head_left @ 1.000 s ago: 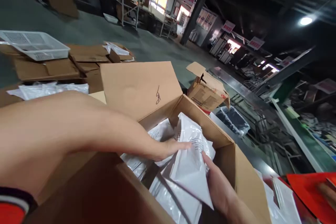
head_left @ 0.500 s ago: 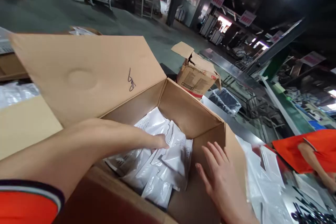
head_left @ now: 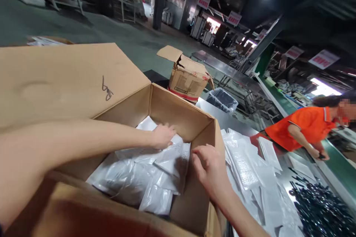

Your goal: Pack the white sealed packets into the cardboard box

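Two bare hands inside one open cardboard box (head_left: 178, 114). Left hand (head_left: 163, 136) resting, fingers curled, on a heap of white plastic mailer bags (head_left: 144, 174), too many and overlapped to count; flat, glossy, crumpled, lying at mixed angles. Right hand (head_left: 209, 166) loosely open, empty, beside the heap. One co-worker in orange (head_left: 304, 127) far right.

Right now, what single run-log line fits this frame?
left hand: on white bags | right hand: curled beside them | both inside open cardboard box | co-worker: at table
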Demonstrator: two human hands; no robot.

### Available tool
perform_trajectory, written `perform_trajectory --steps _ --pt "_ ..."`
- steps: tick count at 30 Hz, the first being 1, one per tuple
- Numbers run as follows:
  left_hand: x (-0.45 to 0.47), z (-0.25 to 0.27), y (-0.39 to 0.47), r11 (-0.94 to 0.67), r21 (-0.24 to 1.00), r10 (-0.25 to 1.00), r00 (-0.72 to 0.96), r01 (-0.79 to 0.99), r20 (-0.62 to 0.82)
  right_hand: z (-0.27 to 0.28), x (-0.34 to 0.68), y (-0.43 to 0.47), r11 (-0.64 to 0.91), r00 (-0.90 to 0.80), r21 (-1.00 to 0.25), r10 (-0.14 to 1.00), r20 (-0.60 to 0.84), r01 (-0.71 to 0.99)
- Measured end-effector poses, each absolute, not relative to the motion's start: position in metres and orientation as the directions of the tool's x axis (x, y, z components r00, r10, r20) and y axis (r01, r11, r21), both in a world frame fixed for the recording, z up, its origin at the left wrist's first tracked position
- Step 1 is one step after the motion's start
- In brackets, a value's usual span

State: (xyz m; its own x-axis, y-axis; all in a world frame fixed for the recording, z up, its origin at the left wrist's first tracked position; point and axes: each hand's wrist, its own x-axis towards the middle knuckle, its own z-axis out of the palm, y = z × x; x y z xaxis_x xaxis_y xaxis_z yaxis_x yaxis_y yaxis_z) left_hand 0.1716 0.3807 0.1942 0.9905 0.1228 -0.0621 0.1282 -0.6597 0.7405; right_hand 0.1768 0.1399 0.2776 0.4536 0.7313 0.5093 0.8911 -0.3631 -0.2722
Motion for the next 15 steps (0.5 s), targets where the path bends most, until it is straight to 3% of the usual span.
perform_trajectory --steps 3,5,8,11,15 --pt "0.158 0.174 0.352 -0.733 0.659 -0.271 0.961 -0.166 -0.059 0.279 0.177 0.138 -0.383 0.495 -0.315 0.716 0.492 0.868" --pt "0.138 0.146 0.345 -0.699 0.688 -0.393 0.909 -0.196 -0.14 0.279 0.179 0.135 -0.397 0.513 -0.327 0.711 0.48 0.857" --pt "0.106 0.106 0.36 -0.669 0.68 -0.485 0.87 -0.3 -0.093 0.279 0.181 0.135 -0.416 0.553 -0.371 0.698 0.455 0.83" --pt "0.093 0.087 0.379 -0.732 0.543 -0.519 0.853 -0.413 -0.051 0.28 0.178 0.14 -0.418 0.623 -0.478 0.647 0.44 0.772" --pt "0.12 0.105 0.372 -0.864 0.355 -0.444 0.872 -0.357 -0.205 0.285 0.177 0.144 -0.322 0.722 -0.696 0.561 0.406 0.642"
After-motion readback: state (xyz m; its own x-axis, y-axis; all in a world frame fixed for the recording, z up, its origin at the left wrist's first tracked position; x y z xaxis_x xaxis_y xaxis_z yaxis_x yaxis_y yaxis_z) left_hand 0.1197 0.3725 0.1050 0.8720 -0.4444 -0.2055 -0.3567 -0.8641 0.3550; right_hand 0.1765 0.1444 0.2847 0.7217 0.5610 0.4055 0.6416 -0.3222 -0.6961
